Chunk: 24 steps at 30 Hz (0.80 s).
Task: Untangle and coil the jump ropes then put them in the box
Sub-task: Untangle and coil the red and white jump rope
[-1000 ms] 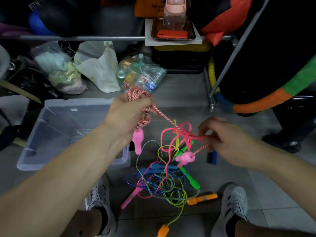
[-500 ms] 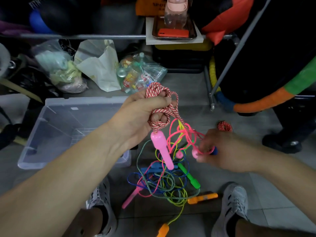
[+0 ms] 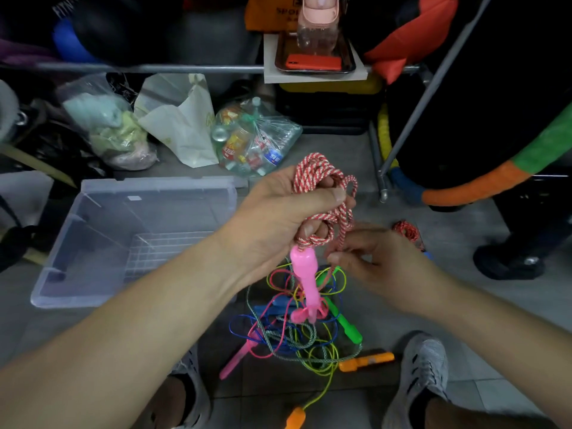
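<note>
Since half a second ago the right hand has drawn in close under the left hand; the left hand grips the red-and-white rope, coiled in loops round its curled fingers, thumb pressed across them; a pink handle hangs straight down below it; the right hand's fingertips pinch a strand of that rope just beside the handle's top; the tangle of ropes lies on the floor beneath both hands; the clear box stands open off the left hand's outer side.
</note>
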Each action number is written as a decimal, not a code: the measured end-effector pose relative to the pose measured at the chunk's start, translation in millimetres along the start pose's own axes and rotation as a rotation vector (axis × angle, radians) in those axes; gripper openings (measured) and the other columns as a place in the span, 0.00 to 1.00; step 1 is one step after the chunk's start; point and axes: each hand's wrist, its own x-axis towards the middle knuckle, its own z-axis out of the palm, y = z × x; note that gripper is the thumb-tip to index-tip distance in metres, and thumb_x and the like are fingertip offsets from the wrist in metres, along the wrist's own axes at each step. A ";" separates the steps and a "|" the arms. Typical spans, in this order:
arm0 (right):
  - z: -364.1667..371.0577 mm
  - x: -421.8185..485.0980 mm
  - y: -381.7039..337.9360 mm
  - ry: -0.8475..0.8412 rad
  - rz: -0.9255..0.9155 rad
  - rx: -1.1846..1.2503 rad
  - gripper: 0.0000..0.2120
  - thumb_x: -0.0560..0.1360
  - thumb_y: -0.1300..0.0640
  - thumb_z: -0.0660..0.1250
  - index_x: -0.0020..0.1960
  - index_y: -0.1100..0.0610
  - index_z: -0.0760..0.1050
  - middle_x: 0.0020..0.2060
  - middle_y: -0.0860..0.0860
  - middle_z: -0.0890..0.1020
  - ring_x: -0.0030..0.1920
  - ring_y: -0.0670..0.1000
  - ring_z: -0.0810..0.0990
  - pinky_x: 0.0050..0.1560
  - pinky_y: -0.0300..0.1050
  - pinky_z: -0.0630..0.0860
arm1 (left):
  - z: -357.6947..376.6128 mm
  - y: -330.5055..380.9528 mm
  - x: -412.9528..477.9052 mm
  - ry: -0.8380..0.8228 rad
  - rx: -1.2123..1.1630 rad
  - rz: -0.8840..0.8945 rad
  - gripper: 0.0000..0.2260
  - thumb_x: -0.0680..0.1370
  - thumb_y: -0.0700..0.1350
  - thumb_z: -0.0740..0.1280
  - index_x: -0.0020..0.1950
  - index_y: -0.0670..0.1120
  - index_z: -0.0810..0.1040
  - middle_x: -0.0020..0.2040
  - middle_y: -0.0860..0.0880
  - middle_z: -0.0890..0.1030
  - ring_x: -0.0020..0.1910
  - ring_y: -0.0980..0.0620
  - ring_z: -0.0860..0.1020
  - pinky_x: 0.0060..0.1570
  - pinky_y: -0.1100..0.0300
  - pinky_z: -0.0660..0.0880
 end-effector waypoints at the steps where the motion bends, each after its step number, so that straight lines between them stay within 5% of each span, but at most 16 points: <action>1: -1.5 0.4 -1.1 -0.007 0.043 0.007 0.17 0.77 0.45 0.65 0.43 0.58 0.80 0.36 0.55 0.81 0.36 0.49 0.80 0.41 0.54 0.77 | -0.2 -0.2 -0.4 0.040 0.100 0.056 0.06 0.77 0.33 0.68 0.46 0.42 0.74 0.37 0.44 0.82 0.20 0.60 0.67 0.28 0.63 0.67; 4: -10.3 0.3 -8.2 0.005 0.166 0.321 0.14 0.77 0.52 0.67 0.46 0.64 0.80 0.35 0.59 0.84 0.34 0.55 0.84 0.41 0.55 0.82 | -5.3 -6.5 -0.4 0.108 0.340 0.198 0.10 0.76 0.38 0.73 0.52 0.37 0.75 0.37 0.44 0.78 0.25 0.61 0.73 0.31 0.67 0.71; 8: -23.6 2.1 -28.0 0.123 0.258 0.742 0.18 0.70 0.52 0.68 0.45 0.69 0.77 0.31 0.58 0.83 0.27 0.55 0.82 0.30 0.44 0.81 | -13.0 -18.3 -1.7 -0.006 0.490 0.156 0.22 0.66 0.58 0.80 0.51 0.51 0.74 0.43 0.47 0.84 0.43 0.41 0.83 0.48 0.40 0.79; 12: -33.7 4.7 -39.1 0.215 0.299 1.019 0.19 0.67 0.53 0.68 0.49 0.67 0.75 0.30 0.55 0.83 0.25 0.50 0.81 0.25 0.42 0.79 | -10.0 -24.1 -5.7 -0.089 0.495 0.153 0.16 0.68 0.49 0.80 0.49 0.55 0.77 0.40 0.55 0.83 0.40 0.57 0.82 0.44 0.59 0.78; 15: -34.6 6.1 -38.2 0.257 0.305 1.046 0.13 0.69 0.54 0.69 0.47 0.64 0.74 0.32 0.56 0.84 0.27 0.50 0.82 0.27 0.41 0.79 | -7.4 -24.3 -6.5 -0.149 0.414 0.110 0.13 0.70 0.37 0.78 0.49 0.48 0.78 0.38 0.54 0.83 0.38 0.56 0.80 0.41 0.63 0.77; 18: -34.6 7.8 -33.5 0.332 0.316 1.042 0.09 0.70 0.55 0.70 0.41 0.61 0.74 0.32 0.57 0.81 0.30 0.52 0.82 0.30 0.43 0.81 | -8.4 -26.9 -4.4 -0.156 0.477 0.080 0.13 0.71 0.36 0.78 0.50 0.43 0.78 0.38 0.52 0.82 0.38 0.54 0.79 0.45 0.58 0.78; 24: -27.0 1.9 -18.9 0.222 0.299 0.825 0.17 0.72 0.44 0.71 0.45 0.59 0.81 0.40 0.58 0.85 0.43 0.56 0.84 0.47 0.53 0.80 | -3.9 -14.8 0.1 0.025 0.208 0.068 0.08 0.73 0.34 0.73 0.48 0.40 0.76 0.31 0.52 0.78 0.25 0.59 0.72 0.27 0.69 0.69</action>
